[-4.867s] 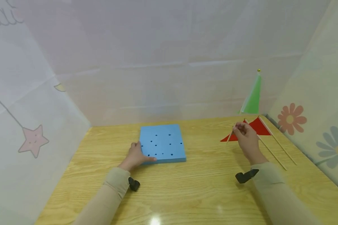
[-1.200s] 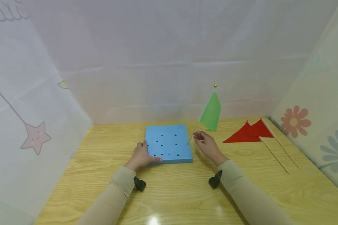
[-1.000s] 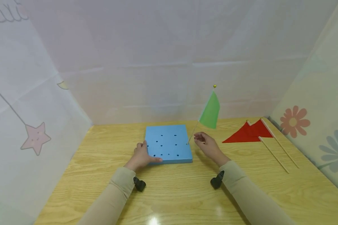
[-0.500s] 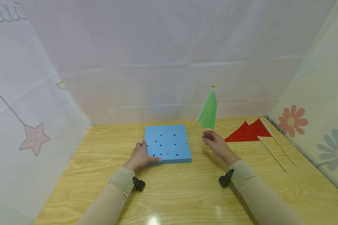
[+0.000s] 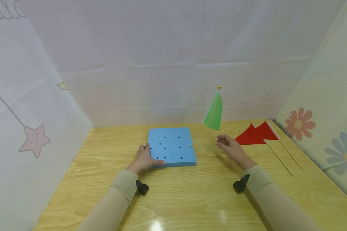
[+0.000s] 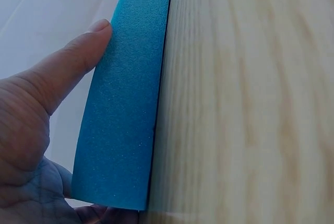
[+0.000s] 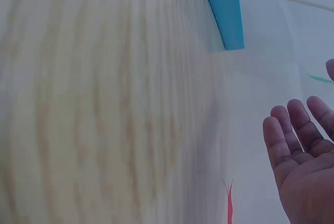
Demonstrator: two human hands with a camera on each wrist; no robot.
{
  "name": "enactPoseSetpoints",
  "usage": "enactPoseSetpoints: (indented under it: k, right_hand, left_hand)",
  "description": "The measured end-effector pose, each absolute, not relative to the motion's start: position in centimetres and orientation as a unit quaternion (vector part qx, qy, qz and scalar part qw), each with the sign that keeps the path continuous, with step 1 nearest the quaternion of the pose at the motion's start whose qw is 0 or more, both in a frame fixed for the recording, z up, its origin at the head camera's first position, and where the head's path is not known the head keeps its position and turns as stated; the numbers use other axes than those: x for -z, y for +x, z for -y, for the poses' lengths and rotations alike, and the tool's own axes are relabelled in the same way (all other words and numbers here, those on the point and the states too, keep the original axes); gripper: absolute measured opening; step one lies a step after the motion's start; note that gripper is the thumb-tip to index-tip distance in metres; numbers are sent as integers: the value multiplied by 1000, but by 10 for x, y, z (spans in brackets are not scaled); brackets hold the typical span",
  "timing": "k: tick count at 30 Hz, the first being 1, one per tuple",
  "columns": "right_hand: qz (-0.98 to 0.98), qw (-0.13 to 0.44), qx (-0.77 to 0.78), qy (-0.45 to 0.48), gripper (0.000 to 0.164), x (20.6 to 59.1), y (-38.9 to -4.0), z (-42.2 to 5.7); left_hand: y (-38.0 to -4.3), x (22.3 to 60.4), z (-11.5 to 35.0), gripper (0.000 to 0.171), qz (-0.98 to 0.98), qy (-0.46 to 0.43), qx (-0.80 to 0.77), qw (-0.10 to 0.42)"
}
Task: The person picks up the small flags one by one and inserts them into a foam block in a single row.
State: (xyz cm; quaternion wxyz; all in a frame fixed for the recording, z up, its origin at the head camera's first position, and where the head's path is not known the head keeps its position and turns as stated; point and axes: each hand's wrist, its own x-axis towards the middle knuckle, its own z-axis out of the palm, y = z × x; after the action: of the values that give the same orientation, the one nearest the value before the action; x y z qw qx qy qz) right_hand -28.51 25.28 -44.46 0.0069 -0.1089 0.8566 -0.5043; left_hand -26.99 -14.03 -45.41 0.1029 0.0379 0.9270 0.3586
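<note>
A square blue foam board (image 5: 172, 132) with several small holes lies on the table. My left hand (image 5: 144, 159) holds its near left corner, fingers at the left side and thumb along the front edge. In the left wrist view the thumb (image 6: 78, 59) rests on the board's upper edge. A green triangular flag (image 5: 214, 113) stands in a hole at the board's right edge, its stick leaning right. My right hand (image 5: 232, 150) hovers between the board and the red flags, holding nothing. Its fingers are loosely bent in the right wrist view.
Two red triangular flags (image 5: 250, 136) on wooden sticks lie overlapping on the right part of the wooden table (image 5: 191, 195). Pale printed cloth (image 5: 162, 80) encloses the back and both sides.
My right hand carried the green flag from the right to the board, where its stick went into a hole. The hand let go and moved back right. My left hand kept its hold.
</note>
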Motion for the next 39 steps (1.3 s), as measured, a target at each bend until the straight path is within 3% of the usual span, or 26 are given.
enactPoseSetpoints:
  k: [39]
  right_hand:
    - [-877, -6, 477, -59, 49, 448, -257, -342]
  left_hand:
    - [-271, 454, 139, 129, -928, 40, -357, 99]
